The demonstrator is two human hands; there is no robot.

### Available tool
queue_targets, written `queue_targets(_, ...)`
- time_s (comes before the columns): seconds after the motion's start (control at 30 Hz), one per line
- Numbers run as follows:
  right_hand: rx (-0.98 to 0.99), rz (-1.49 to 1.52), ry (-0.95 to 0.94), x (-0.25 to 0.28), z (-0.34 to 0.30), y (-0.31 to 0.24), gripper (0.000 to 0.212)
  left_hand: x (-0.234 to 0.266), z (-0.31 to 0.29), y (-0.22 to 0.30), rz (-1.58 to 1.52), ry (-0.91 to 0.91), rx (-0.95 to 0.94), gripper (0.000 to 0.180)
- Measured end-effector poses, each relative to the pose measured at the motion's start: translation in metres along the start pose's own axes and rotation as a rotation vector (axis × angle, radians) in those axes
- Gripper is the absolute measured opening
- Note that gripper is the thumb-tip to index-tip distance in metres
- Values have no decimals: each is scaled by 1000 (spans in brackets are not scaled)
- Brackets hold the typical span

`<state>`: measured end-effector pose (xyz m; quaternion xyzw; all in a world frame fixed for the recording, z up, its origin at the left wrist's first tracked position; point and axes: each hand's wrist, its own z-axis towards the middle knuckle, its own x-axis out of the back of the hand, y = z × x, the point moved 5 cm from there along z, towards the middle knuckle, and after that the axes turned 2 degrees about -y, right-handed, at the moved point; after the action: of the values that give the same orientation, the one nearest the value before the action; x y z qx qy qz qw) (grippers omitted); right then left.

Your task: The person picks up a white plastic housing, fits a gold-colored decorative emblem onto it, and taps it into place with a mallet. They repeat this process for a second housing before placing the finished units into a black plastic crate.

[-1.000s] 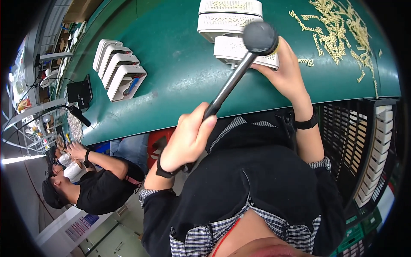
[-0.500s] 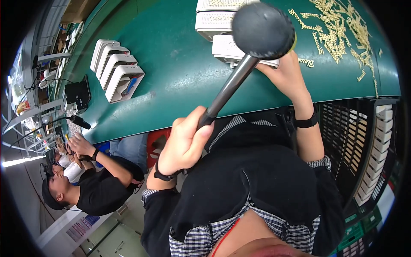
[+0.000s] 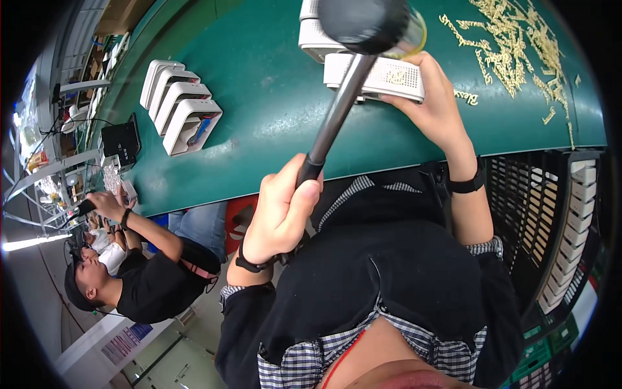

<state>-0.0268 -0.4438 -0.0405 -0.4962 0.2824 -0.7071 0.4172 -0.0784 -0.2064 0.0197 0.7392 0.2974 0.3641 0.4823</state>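
Note:
My left hand is closed around the dark grip of a rubber mallet. The mallet's round black head is raised toward the camera, with a yellowish clear face at its far side, and it covers part of what lies behind. At the table's near side my right hand grips the right end of a white plastic housing, thumb below and fingers at the top edge. Its perforated face carries a small pale-gold piece. Just behind it stand more white housings, partly hidden by the mallet head.
Pale-gold script-shaped pieces lie heaped on the green table at right, one lying apart. Several white open housings stand in a row at left. Black crates holding white parts are at my right. A co-worker sits at left.
The mallet head has moved left and up, uncovering more of the white housing's perforated face. My right hand keeps its hold on the housing. The co-worker's hands have shifted.

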Motion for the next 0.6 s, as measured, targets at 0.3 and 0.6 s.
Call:
queue_targets(0.3,128,15,79,5,-4,-25,44,27,-3,-5,-243,285,-101,23)
queue_targets(0.6,643,-60,58,25,-13,-124,32,90,-24,-75,-30,747,-91,23)
